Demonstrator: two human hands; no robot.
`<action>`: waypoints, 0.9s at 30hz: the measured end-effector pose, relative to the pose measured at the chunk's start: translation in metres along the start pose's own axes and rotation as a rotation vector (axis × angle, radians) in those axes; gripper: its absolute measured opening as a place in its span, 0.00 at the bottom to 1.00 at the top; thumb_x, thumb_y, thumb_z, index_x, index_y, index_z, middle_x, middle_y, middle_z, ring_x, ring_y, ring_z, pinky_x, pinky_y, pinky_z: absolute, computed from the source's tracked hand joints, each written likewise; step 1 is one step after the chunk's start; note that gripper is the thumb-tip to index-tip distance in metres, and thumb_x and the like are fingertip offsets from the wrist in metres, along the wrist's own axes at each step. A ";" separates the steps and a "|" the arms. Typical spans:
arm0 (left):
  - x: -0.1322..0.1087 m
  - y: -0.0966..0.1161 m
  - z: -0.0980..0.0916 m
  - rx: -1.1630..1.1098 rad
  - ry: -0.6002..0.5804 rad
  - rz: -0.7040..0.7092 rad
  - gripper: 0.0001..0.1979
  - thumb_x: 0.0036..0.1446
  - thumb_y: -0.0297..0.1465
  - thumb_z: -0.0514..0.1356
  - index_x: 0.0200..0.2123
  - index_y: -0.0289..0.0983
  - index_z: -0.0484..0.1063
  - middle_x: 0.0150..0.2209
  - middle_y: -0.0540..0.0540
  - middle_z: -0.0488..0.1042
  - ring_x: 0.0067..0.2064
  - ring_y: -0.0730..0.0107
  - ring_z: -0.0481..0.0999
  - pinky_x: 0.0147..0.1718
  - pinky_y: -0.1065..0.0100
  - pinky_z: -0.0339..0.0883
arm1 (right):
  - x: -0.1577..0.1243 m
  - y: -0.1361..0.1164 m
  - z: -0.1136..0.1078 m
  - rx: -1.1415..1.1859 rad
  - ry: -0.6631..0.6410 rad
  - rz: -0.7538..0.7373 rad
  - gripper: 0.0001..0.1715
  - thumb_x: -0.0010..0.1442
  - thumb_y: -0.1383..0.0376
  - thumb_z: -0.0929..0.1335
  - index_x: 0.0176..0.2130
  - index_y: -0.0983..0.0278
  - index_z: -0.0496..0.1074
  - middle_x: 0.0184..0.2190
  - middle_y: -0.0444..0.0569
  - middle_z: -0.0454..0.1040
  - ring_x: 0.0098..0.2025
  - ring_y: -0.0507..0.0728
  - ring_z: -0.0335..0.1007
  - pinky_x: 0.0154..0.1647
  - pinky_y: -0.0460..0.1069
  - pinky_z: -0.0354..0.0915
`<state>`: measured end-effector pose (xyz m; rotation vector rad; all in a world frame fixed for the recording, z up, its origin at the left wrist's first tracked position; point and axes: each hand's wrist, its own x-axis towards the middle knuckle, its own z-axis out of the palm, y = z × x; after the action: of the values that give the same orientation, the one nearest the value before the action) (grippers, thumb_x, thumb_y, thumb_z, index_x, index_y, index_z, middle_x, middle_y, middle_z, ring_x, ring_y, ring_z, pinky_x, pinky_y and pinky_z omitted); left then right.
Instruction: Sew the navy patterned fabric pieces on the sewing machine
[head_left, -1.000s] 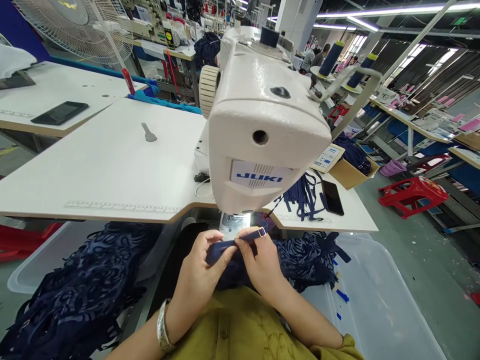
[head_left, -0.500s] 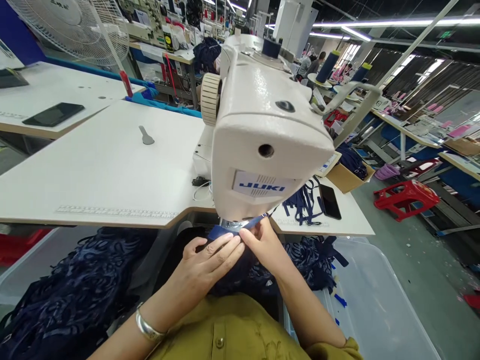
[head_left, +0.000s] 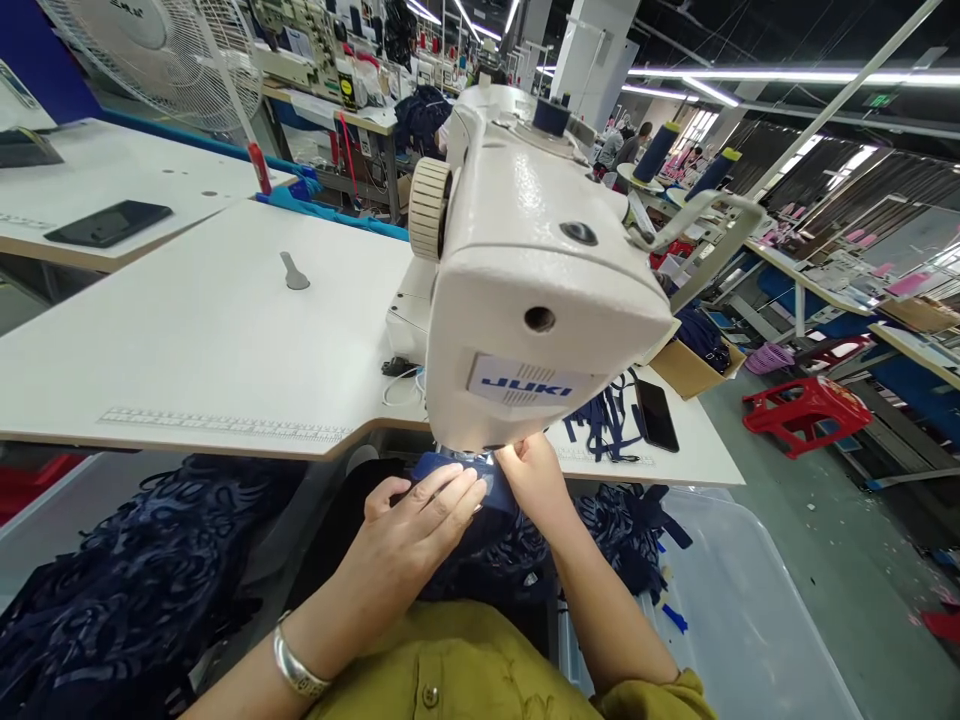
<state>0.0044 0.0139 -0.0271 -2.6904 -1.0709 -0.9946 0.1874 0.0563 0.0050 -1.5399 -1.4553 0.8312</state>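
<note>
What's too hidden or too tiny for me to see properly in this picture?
All in the head view:
- Machine: its front hides most of its underside.
- Cloth: partly covered by the left hand.
- Right hand: some fingertips hidden by the hand itself and the machine.
- Fan: cut off by the top edge.
- Far-off person: too small to tell what they're doing.

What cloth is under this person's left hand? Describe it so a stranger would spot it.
Find the big white sewing machine marked JUKI. Just below its head, the left hand rests on a blue cloth, which looks plain, unlike the patterned pile at lower left.
</note>
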 end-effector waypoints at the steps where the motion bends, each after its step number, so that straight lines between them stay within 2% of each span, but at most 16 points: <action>1: 0.003 0.001 -0.002 0.004 0.019 0.003 0.19 0.65 0.27 0.53 0.58 0.42 0.64 0.54 0.46 0.74 0.56 0.65 0.70 0.50 0.61 0.52 | 0.001 -0.002 -0.001 -0.009 -0.010 -0.009 0.07 0.56 0.69 0.63 0.27 0.61 0.59 0.21 0.36 0.60 0.24 0.49 0.57 0.27 0.45 0.55; 7: 0.020 0.002 -0.019 -0.088 0.055 0.045 0.14 0.64 0.30 0.55 0.53 0.40 0.68 0.49 0.48 0.77 0.52 0.69 0.73 0.51 0.65 0.54 | -0.014 -0.008 -0.019 -0.025 -0.209 -0.045 0.12 0.61 0.60 0.65 0.28 0.62 0.64 0.25 0.39 0.62 0.28 0.50 0.58 0.29 0.45 0.55; 10: 0.020 0.003 -0.020 -0.158 0.034 0.017 0.14 0.63 0.30 0.56 0.51 0.43 0.69 0.49 0.48 0.77 0.50 0.69 0.74 0.49 0.64 0.54 | -0.027 -0.011 -0.024 -0.085 -0.250 -0.068 0.14 0.60 0.59 0.67 0.26 0.62 0.62 0.24 0.39 0.61 0.27 0.50 0.57 0.28 0.45 0.54; 14: 0.024 0.006 -0.021 -0.276 -0.002 -0.172 0.10 0.62 0.35 0.57 0.46 0.41 0.69 0.52 0.45 0.72 0.52 0.64 0.70 0.49 0.62 0.58 | -0.040 -0.017 -0.024 -0.062 -0.250 -0.093 0.11 0.63 0.61 0.65 0.30 0.62 0.66 0.28 0.41 0.65 0.30 0.51 0.60 0.31 0.46 0.56; 17: 0.028 0.009 -0.024 -0.372 -0.029 -0.305 0.13 0.61 0.38 0.57 0.47 0.41 0.66 0.42 0.48 0.75 0.43 0.66 0.73 0.41 0.65 0.65 | -0.046 -0.018 -0.025 -0.026 -0.244 -0.186 0.05 0.62 0.63 0.66 0.35 0.61 0.70 0.31 0.43 0.69 0.34 0.52 0.64 0.35 0.46 0.60; 19: 0.029 0.011 -0.025 -0.435 -0.056 -0.325 0.09 0.62 0.36 0.56 0.45 0.43 0.67 0.37 0.51 0.74 0.38 0.70 0.72 0.37 0.68 0.66 | -0.049 -0.017 -0.025 0.003 -0.216 -0.261 0.02 0.61 0.65 0.68 0.36 0.61 0.72 0.31 0.42 0.70 0.34 0.52 0.66 0.36 0.46 0.61; 21: 0.028 0.013 -0.024 -0.485 -0.037 -0.322 0.04 0.62 0.32 0.56 0.41 0.43 0.68 0.36 0.52 0.72 0.37 0.72 0.72 0.36 0.71 0.67 | -0.052 -0.014 -0.024 0.045 -0.173 -0.327 0.01 0.59 0.65 0.70 0.35 0.60 0.72 0.31 0.42 0.71 0.35 0.52 0.67 0.37 0.45 0.62; 27: 0.022 0.019 -0.023 -0.416 0.158 -0.271 0.06 0.60 0.24 0.56 0.40 0.41 0.68 0.35 0.51 0.69 0.37 0.75 0.71 0.35 0.74 0.67 | -0.058 -0.006 -0.017 0.133 -0.038 -0.468 0.06 0.55 0.67 0.73 0.34 0.58 0.74 0.32 0.41 0.73 0.36 0.51 0.70 0.38 0.45 0.66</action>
<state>0.0167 0.0057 0.0069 -2.7481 -1.3503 -1.6097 0.1933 -0.0038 0.0128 -1.0279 -1.6629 0.6595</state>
